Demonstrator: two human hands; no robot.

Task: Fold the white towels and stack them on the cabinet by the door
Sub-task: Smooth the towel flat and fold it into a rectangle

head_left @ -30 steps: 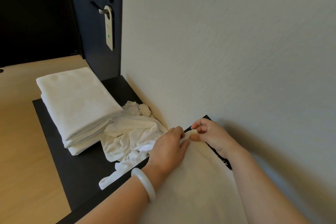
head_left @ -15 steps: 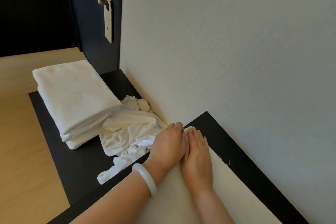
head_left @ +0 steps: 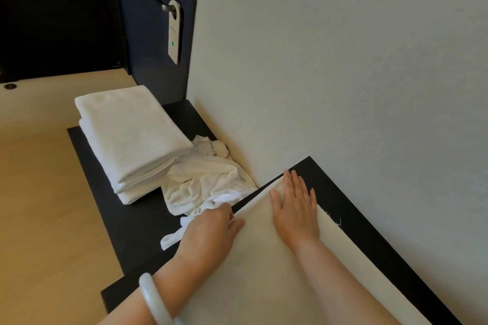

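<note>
A flat white towel [head_left: 264, 272] lies spread on the black cabinet top [head_left: 126, 219], filling the view from the centre down toward five o'clock, with its far corner reaching the wall [head_left: 343, 60] at about twelve o'clock of the right hand. The right hand [head_left: 295, 208] lies palm-down on the towel near that corner, fingers straight and slightly spread, pressing the cloth and clasping nothing. The left hand [head_left: 211, 232], at eight o'clock of the right one and apart from it, sits on the towel's left edge with its fingers curled over the hem, gripping it; a pale bangle [head_left: 153, 298] circles that wrist. A crumpled white towel [head_left: 208, 185] is heaped at eleven o'clock of the left hand, touching the wall's base and trailing under the knuckles. At ten o'clock of the heap stands a stack of folded white towels [head_left: 132, 137], its near end touching the heap. Beyond it, at twelve o'clock, is the dark door [head_left: 153, 82], a white door hanger [head_left: 174, 31] on its handle. Wooden floor [head_left: 39, 192] fills nine o'clock.
</note>
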